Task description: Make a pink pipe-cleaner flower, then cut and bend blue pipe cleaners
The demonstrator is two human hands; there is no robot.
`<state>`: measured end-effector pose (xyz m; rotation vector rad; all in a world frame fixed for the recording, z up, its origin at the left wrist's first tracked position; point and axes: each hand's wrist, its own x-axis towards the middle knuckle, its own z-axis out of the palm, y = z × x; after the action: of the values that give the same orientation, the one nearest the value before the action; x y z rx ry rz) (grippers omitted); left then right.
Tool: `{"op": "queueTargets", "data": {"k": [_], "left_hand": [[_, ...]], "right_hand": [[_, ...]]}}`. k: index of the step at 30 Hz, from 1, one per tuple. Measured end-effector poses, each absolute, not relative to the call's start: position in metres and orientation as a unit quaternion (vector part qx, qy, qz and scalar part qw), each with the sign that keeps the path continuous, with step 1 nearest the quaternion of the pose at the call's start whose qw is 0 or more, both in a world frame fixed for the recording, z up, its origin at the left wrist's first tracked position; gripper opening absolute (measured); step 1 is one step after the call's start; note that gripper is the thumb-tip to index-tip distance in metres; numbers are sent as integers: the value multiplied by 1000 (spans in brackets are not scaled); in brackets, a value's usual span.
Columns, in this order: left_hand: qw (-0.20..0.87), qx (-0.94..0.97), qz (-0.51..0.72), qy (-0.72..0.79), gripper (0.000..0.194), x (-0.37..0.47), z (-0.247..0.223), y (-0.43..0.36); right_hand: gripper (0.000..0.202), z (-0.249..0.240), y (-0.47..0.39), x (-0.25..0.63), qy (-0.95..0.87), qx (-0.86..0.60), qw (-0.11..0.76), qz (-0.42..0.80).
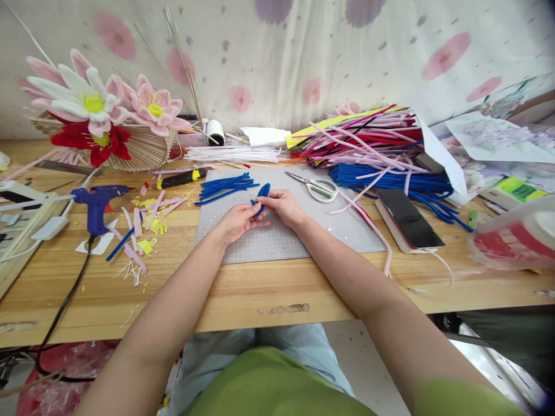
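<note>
Between my two hands is a blue pipe cleaner (264, 190), bent into a small petal-like loop that stands up above the fingertips. My left hand (239, 222) is closed on its lower end. The thumb and fingers of my right hand (281, 205) pinch it from the other side. Both hands are over the grey cutting mat (260, 245). Just beyond them lies a small pile of cut blue pipe cleaners (225, 186). Scissors (318, 188) with pale handles rest partly open on the mat, to the right of my hands.
A blue glue gun (97, 202) stands at left among pink and yellow scraps (150, 219). Fuzzy flowers (93, 104) are behind it. A yellow-black cutter (181, 178) lies near the mat. Right are bundled pipe cleaners (390, 179), a phone (410, 218) and a plastic tub (515, 240).
</note>
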<state>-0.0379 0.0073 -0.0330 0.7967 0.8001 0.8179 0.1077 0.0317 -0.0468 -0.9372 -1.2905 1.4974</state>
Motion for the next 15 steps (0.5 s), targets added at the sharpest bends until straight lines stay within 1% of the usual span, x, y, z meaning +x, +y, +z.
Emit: {"op": "queueTargets", "data": {"k": [6, 11, 13, 15], "left_hand": [[827, 284, 332, 353, 13, -40, -30, 9], [826, 242, 332, 385, 17, -35, -27, 8], [819, 231, 349, 392, 17, -33, -26, 8], [815, 224, 368, 389, 16, -33, -25, 9]], "right_hand": [[30, -44, 31, 108, -495, -378, 444, 644], [37, -39, 29, 109, -514, -352, 397, 674], [40, -38, 29, 112, -553, -344, 373, 661], [40, -36, 30, 116, -600, -350, 362, 621]]}}
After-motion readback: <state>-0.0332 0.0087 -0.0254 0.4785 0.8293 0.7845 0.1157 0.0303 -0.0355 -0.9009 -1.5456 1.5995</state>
